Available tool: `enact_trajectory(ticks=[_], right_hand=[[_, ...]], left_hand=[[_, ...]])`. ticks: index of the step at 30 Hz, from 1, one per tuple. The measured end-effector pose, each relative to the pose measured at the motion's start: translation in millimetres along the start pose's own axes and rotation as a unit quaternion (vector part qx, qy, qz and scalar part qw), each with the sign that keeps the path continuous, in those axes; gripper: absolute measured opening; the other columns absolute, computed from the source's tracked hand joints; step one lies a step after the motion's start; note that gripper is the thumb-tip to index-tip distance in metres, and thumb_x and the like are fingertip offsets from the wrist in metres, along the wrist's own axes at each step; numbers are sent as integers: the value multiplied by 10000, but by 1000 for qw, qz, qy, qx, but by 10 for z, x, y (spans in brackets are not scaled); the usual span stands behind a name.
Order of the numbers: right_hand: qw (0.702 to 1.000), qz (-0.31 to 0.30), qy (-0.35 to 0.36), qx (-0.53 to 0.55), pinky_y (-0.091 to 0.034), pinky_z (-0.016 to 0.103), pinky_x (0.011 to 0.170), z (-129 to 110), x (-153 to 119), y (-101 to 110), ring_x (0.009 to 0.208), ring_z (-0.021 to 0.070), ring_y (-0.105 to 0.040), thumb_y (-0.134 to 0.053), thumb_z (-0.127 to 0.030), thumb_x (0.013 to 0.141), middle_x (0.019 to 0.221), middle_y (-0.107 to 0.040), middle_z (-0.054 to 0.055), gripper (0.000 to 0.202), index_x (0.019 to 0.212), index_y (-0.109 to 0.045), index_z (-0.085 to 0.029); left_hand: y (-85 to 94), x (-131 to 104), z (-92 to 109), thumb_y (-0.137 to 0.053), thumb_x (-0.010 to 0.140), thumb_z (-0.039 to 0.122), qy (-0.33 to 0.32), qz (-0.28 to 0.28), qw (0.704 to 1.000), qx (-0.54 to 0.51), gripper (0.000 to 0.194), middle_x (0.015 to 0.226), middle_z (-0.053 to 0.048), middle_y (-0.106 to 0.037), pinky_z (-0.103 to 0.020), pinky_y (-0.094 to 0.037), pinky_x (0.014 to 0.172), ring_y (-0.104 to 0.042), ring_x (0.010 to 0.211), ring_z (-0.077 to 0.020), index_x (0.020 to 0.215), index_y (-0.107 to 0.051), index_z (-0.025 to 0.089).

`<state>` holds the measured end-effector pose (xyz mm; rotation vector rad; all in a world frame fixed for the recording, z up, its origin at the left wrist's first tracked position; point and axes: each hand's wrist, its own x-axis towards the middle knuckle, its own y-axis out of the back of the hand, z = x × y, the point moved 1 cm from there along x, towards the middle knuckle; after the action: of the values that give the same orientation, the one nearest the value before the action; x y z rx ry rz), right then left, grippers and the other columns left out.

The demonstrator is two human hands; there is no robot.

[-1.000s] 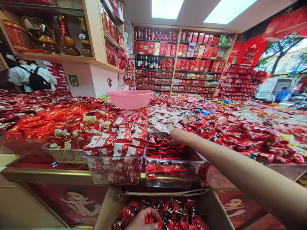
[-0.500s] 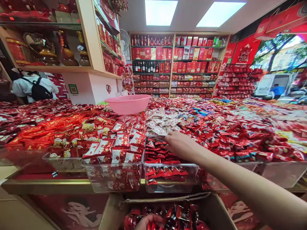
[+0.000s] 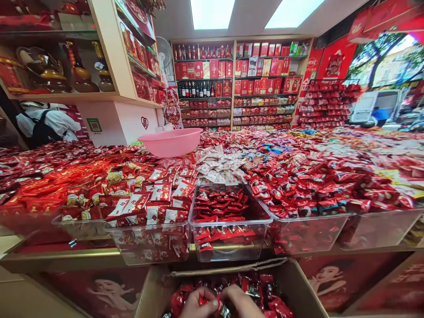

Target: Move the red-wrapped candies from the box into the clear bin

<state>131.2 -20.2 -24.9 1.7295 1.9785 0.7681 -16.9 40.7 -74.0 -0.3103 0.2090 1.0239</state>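
Observation:
Low in front of me is an open cardboard box (image 3: 306, 291) with many shiny red snack packets (image 3: 253, 287) in it. My left hand (image 3: 200, 305) is down in the box, its fingers curled round a red packet. My right hand (image 3: 241, 304) is beside it, fingers bent, fingertips meeting the same small red packet (image 3: 220, 300) between the hands. Its lower part is cut off by the frame edge. Just above the box stands a clear plastic bin (image 3: 232, 254), partly filled with small red packets (image 3: 221, 205) lying in rows.
Clear bins of red-and-white packets (image 3: 160, 216) and glossy red packets (image 3: 298, 190) flank the middle bin. White packets (image 3: 220, 165) lie heaped behind it. A pink plastic basket (image 3: 170, 143) rests on the sweets. A person with a black backpack (image 3: 43, 128) is at far left.
My right hand has left the middle bin and come down into the cardboard box next to my left hand. The packets in the bin are now uncovered. The view has shifted slightly.

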Motion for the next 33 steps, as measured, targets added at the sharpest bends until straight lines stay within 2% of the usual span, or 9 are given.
enact_trajectory(ticks=[5, 11, 16, 19, 21, 23, 25, 29, 33], right_hand=[[979, 58, -97, 170, -396, 235, 670, 134, -18, 112, 767, 132, -510, -529, -63, 552, 797, -556, -9, 291, 809, -448, -175], [921, 37, -144, 361, -398, 223, 559, 129, -54, 136, 605, 97, -517, -586, -235, 612, 681, -539, -25, 274, 817, -419, -163], [903, 46, -158, 396, -400, 225, 559, 88, -45, 155, 580, 90, -516, -622, -297, 591, 660, -550, -21, 301, 781, -440, -154], [918, 36, -146, 367, -417, 239, 577, 94, -56, 161, 605, 100, -528, -584, -274, 627, 688, -554, -6, 263, 809, -438, -153], [951, 18, -104, 290, -434, 253, 595, 69, -86, 186, 687, 122, -539, -567, -228, 632, 819, -557, 32, 317, 912, -436, -160], [987, -5, -14, 162, -432, 287, 709, 14, -123, 220, 899, 164, -498, -571, -157, 605, 1053, -484, 78, 459, 1038, -420, -185], [996, -21, 81, 24, -378, 300, 829, -46, -153, 246, 1055, 176, -398, -521, -90, 629, 1186, -389, 80, 500, 1102, -414, -212], [970, 29, 176, -163, -413, 277, 771, -193, -187, 333, 926, 153, -495, -376, -92, 763, 1023, -535, 83, 290, 1007, -500, -187], [921, 92, 327, -192, -430, 194, 598, -622, -286, 724, 674, 107, -539, -423, -178, 782, 762, -605, 39, 166, 927, -504, -171]], left_hand=[[-164, -156, 276, -658, 570, 364, -3, 23, 999, -36, 285, 569, 41, -578, -205, -363, 474, -532, 487, -104, 699, -512, 156], [-186, -202, 306, -647, 595, 333, 29, 14, 998, -54, 254, 630, 30, -593, -209, -384, 499, -565, 522, -115, 716, -518, 150], [-211, -223, 358, -650, 594, 316, 38, 7, 996, -77, 241, 640, 31, -589, -199, -379, 497, -568, 531, -110, 709, -519, 149], [-207, -221, 358, -647, 598, 311, 48, 12, 995, -90, 232, 631, 31, -593, -189, -375, 483, -560, 514, -99, 708, -525, 147], [-183, -210, 336, -635, 610, 315, 60, 22, 993, -103, 227, 627, 30, -598, -175, -362, 458, -549, 488, -86, 716, -521, 150], [-151, -200, 312, -627, 618, 313, 74, 33, 989, -120, 221, 627, 36, -599, -157, -344, 432, -535, 460, -69, 722, -504, 160], [-126, -198, 300, -633, 611, 298, 87, 38, 987, -133, 224, 615, 44, -595, -144, -331, 415, -520, 434, -56, 721, -488, 167], [-110, -218, 315, -607, 631, 371, 116, 24, 982, -149, 251, 564, 39, -578, -142, -319, 391, -515, 406, -62, 709, -496, 161], [-70, -204, 318, -537, 658, 468, 127, 13, 978, -163, 330, 586, -3, -596, -164, -334, 401, -540, 449, -92, 669, -525, 138]])
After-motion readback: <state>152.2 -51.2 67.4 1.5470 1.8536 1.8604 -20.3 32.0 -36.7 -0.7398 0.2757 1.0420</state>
